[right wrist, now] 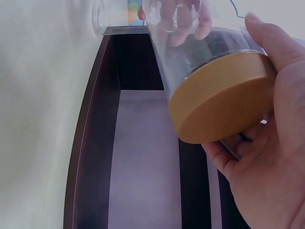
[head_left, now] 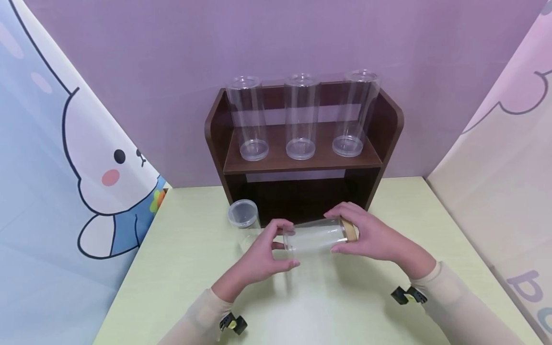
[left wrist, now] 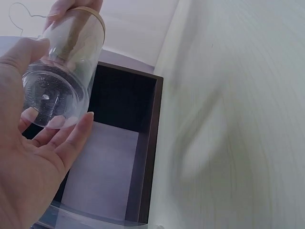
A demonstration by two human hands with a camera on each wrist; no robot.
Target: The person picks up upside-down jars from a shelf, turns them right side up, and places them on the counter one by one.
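Observation:
A clear plastic jar (head_left: 316, 235) with a tan lid (right wrist: 224, 98) lies on its side in the air between both hands, over the table in front of the shelf. My left hand (head_left: 263, 254) holds its base end, thumb on one side and fingers on the other, as the left wrist view shows. At the lid end, my right hand (head_left: 366, 232) grips the jar with thumb and fingers around the lid's edge. Another clear jar with a translucent lid (head_left: 243, 214) stands on the table just left of the shelf, partly behind my left hand.
A dark brown two-tier shelf (head_left: 302, 167) stands against the purple backdrop. Three clear cylinders, the left (head_left: 252, 120), middle (head_left: 301, 117) and right (head_left: 355, 115), stand upright on its upper tier. Printed cloth panels (head_left: 112, 158) flank the pale table (head_left: 181, 268).

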